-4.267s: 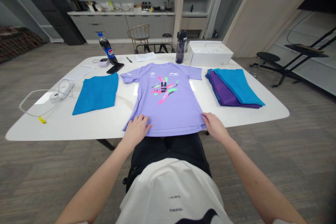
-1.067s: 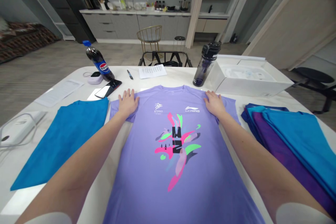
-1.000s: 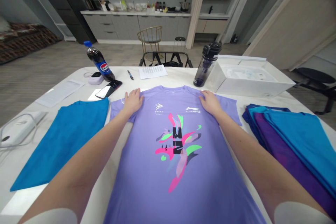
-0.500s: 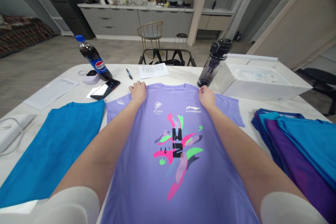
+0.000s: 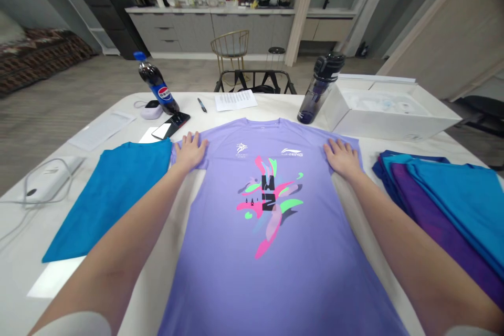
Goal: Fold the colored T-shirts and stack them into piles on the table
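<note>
A purple T-shirt (image 5: 232, 241) with a bright printed design lies face up on the white table, its collar toward the far side. My left hand (image 5: 190, 151) rests flat on the sleeve at the left, fingers spread. On the opposite sleeve lies my right hand (image 5: 342, 158), also flat with its fingers apart. The shirt's lower hem runs out of view at the bottom. Left of it is a folded blue garment (image 5: 110, 194). At the right sits a stack of folded clothes (image 5: 433, 205) in blue and purple.
Along the far side stand a cola bottle (image 5: 160, 86), a dark drink bottle (image 5: 317, 92) and an open white box (image 5: 388, 121). A phone (image 5: 173, 125), a pen (image 5: 202, 105) and a printed sheet (image 5: 236, 100) lie there too. A white power strip (image 5: 53, 181) with a cable is at left.
Both hands have moved outward from the shoulders onto the sleeves, and their fingers have gone from gripping the fabric to spread flat. The shirt lies smoother.
</note>
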Motion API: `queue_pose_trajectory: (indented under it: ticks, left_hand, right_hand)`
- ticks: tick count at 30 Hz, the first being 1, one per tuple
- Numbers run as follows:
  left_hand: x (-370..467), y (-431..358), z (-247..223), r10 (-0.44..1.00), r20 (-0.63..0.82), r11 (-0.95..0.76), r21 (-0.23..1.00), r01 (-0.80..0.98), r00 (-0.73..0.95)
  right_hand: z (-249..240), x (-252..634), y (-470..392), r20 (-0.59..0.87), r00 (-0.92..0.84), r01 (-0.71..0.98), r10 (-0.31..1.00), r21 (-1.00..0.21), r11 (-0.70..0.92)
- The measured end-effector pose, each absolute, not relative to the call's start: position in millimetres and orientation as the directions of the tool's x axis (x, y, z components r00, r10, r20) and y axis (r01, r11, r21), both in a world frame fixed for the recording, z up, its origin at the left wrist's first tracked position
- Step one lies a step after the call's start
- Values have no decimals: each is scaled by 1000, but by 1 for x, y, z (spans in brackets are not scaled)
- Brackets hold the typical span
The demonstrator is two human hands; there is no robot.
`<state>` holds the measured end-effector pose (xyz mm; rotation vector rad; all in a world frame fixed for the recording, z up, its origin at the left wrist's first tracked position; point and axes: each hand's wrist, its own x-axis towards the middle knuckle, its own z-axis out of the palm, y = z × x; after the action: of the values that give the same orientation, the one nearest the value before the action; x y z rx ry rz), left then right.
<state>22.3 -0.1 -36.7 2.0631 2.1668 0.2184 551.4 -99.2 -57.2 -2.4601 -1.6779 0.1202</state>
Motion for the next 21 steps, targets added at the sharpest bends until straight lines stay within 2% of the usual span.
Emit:
queue_pose_trajectory:
  ticks: [4,7,10,14,18,21]
  left_hand:
    - [60,-13,-22,981,95,-186,169,968,172]
    - [102,-30,-27,953,4,-298,169,939,302]
    - [127,-43,-41,948,-35,-306,172,936,317]
    - [130,-51,-44,945,35,-326,172,930,325]
    - [140,-74,-31,898,178,-428,130,895,403]
    - [157,-108,-30,867,153,-492,124,862,473]
  right_hand:
    - [-38,514,-91,63,291,944,955,-183,-276]
    - [-33,457,-88,25,140,972,990,-192,-133]
    - [-41,414,-90,-24,60,985,998,-162,-63]
    - [-49,403,-91,-4,71,986,997,-151,-71]
    - [-39,400,-99,9,78,985,997,-153,-76]
    - [-32,380,-126,60,-12,991,998,-135,20]
